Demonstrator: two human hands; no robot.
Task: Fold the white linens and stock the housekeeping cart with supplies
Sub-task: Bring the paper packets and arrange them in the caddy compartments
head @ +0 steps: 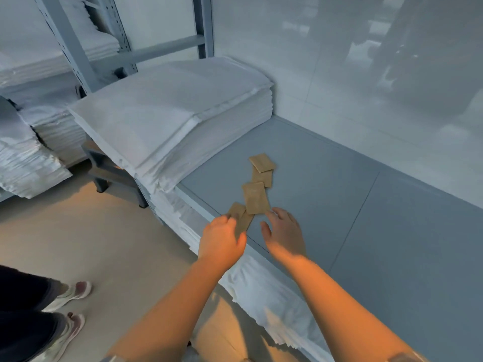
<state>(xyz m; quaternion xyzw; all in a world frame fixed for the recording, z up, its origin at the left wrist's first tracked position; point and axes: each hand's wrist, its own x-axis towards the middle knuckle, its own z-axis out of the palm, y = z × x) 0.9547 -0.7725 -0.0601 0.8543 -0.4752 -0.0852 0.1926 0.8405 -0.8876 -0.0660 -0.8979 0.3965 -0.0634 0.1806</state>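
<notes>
Several small tan paper packets lie on a grey shelf top (339, 194). One packet (254, 197) lies just beyond my fingers, and two more (262, 162) overlap farther back. My left hand (222, 237) is shut on two tan packets (238, 214) at the shelf's front edge. Spread flat beside it, my right hand (283, 231) rests on the shelf, fingertips touching the nearest packet's corner. A tall stack of folded white linens (167, 118) fills the shelf's left part.
More folded white linens (261, 291) fill the shelf below the edge. Metal racking (75, 56) with linen piles stands at the left. A white wall (366, 74) borders the shelf at the back. Another person's legs and white shoes (70, 293) stand at the lower left.
</notes>
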